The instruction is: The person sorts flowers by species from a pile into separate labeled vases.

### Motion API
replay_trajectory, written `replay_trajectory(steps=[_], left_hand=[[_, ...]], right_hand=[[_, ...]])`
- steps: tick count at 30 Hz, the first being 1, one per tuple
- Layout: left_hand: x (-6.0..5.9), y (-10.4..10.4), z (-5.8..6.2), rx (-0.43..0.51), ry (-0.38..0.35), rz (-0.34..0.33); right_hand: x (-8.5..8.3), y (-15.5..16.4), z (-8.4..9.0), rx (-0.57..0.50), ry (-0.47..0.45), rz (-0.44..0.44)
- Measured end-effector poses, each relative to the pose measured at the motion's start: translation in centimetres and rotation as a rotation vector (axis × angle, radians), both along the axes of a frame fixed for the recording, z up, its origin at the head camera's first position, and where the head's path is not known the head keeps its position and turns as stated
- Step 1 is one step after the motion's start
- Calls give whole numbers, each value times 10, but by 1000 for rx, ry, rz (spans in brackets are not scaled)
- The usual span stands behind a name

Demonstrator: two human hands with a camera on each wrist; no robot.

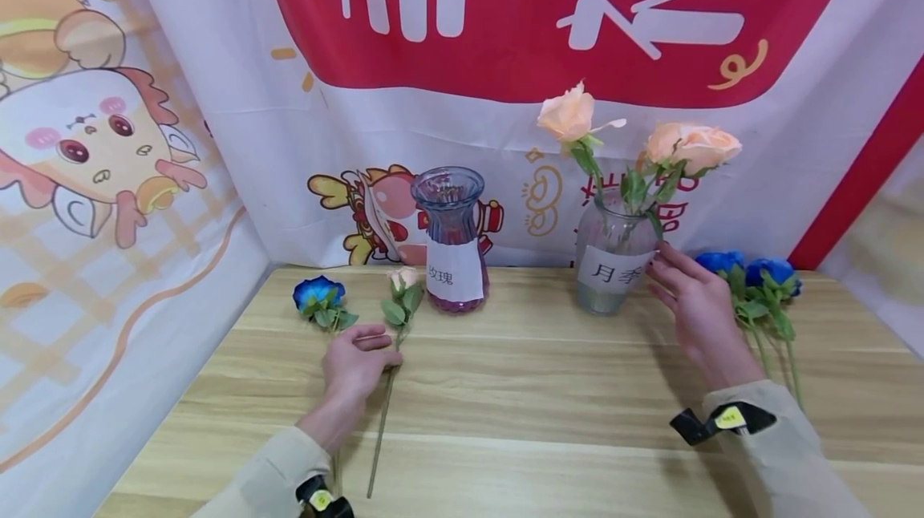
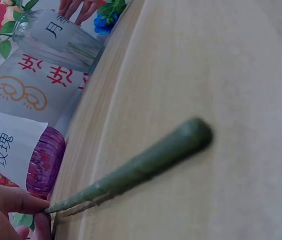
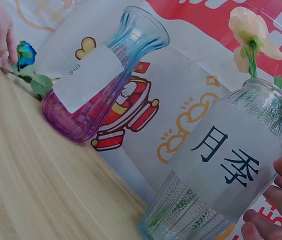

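Wood-grain tabletop [image 1: 549, 390] carries two labelled vases: a purple-and-blue ribbed glass vase [image 1: 453, 241] standing empty near the middle, and a clear dimpled glass vase [image 1: 609, 257] to its right that holds two peach artificial roses [image 1: 635, 137]. The left hand [image 1: 355, 366] pinches the thin green stem of a pale peach artificial rose [image 1: 401, 293] that lies flat on the table just left of the purple vase; the left wrist view shows thumb and finger closed on the stem. The right hand [image 1: 696, 305] rests with straight, relaxed fingers against the side of the clear vase, touching its paper label without curling round it.

Judging from this, the step in hand is the pick-up of the lying rose, with the clear vase being steadied. The next move would call for lifting the stem off the wood, swinging it upright and threading its cut end down through a narrow vase mouth.

The rose's long axis runs roughly from the near edge of the table toward the backdrop, tilted slightly rightward at the top. Its bloom points away from the person and its bare stem end points back toward them. A single blue artificial rose [image 1: 320, 297] lies just left of it, and two more blue artificial roses [image 1: 754, 277] lie right of the clear vase.
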State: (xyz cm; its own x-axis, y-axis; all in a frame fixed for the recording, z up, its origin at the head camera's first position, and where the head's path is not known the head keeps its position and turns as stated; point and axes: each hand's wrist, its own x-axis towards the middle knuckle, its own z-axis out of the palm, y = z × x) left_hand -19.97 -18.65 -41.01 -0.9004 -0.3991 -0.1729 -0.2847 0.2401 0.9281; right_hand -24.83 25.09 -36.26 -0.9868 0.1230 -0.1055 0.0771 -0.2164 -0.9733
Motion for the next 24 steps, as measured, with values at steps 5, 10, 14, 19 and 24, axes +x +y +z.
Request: replay_trajectory(steps=[5,10,14,19,24], left_hand=[[-2,-2,3,72,-5,-21],[-4,1,5,131,0,-35],[-6,6,10,203,24,-57],[-11,13,23,316,62,-59],[-20,23,34,461,109,-47]], right_hand=[[0,1,0,-12,-6,-4],[0,0,0,-8,-18,-5],[-1,0,1,-1,-19,-5],[-1,0,0,-1,-17,-5],[-1,0,-1,-13,-10,-4]])
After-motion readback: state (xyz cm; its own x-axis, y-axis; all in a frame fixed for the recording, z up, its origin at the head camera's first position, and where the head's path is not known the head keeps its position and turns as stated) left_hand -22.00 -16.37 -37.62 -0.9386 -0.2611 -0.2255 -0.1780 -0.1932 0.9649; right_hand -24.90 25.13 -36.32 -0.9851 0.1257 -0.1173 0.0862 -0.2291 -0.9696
